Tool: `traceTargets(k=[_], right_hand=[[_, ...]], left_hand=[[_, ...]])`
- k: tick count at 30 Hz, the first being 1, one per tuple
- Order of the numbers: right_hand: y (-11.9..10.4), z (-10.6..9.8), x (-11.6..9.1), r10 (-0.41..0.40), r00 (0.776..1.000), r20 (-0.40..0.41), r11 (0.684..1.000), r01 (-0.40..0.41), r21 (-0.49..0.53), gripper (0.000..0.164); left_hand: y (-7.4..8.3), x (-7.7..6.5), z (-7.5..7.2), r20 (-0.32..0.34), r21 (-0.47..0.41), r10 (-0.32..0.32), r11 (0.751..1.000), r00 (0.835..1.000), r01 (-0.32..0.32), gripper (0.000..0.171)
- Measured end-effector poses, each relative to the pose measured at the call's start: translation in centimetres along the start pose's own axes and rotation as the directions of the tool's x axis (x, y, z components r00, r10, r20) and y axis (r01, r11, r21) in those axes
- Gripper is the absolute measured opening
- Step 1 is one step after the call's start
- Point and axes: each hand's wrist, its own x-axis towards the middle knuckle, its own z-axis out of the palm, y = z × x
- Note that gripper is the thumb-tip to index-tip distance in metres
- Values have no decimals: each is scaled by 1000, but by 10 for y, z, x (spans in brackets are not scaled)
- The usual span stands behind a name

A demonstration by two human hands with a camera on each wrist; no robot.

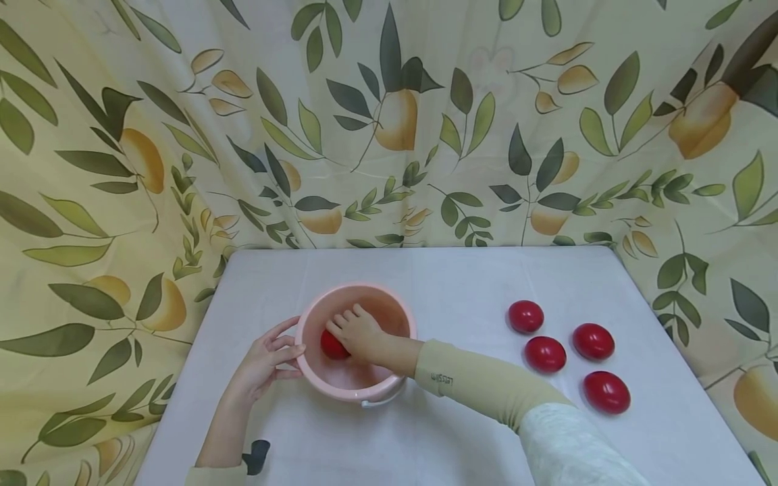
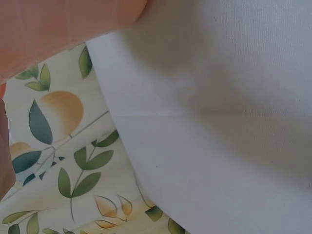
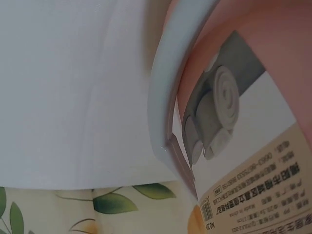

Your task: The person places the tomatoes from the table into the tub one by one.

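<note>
A pink bucket (image 1: pixel 360 391) stands on the white-covered table, its mouth facing up. My left hand (image 1: pixel 264 361) holds it by the left side, thumb at the rim and the other fingers spread along the outside wall. My right hand (image 1: pixel 358 334) reaches down inside the bucket, fingers curled over a red ball (image 1: pixel 332 345) near the inner left wall; part of the ball is hidden under the hand. In the right wrist view, the bucket's pale handle (image 3: pixel 168 83) hangs down beside a printed label (image 3: pixel 253 161) on the outer wall.
Several glossy red balls (image 1: pixel 545 354) lie grouped on the right part of the table (image 1: pixel 462 290). A small black object (image 1: pixel 258 456) shows beside the left wrist. Behind and around the table hangs a curtain (image 1: pixel 425 189) with leaves and fruit printed on it.
</note>
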Motion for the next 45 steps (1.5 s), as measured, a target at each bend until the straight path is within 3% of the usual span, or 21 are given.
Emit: traceTargets(k=[20, 25, 29, 34, 39, 42, 45], right_hand=[[0, 2, 0, -7, 1000, 27, 1000, 7, -7, 65], [6, -2, -4, 10, 999, -49, 998, -6, 67, 54], [15, -7, -19, 81, 985, -153, 976, -47, 212, 49], [33, -9, -51, 208, 940, -271, 908, -82, 411, 52], [54, 0, -85, 397, 870, -292, 822, -196, 535, 54], [67, 11, -110, 533, 802, -269, 741, -290, 605, 54], [79, 28, -137, 657, 714, -242, 650, -373, 662, 57]], left_hand=[[0, -1, -1, -5, -18, -1, 1000, 1000, 1, 63], [0, -1, -1, 2, -23, -1, 1000, 1000, 1, 63], [0, -1, -1, -2, -8, -2, 1000, 1000, 2, 63], [-1, -2, 0, -4, -1, -2, 1000, 1000, 2, 62], [0, -2, 0, -4, -5, -3, 1000, 1000, 3, 61], [0, -2, 0, -3, -5, -5, 1000, 1000, 5, 61], [-1, -1, 0, 2, -14, -5, 1000, 1000, 5, 63]])
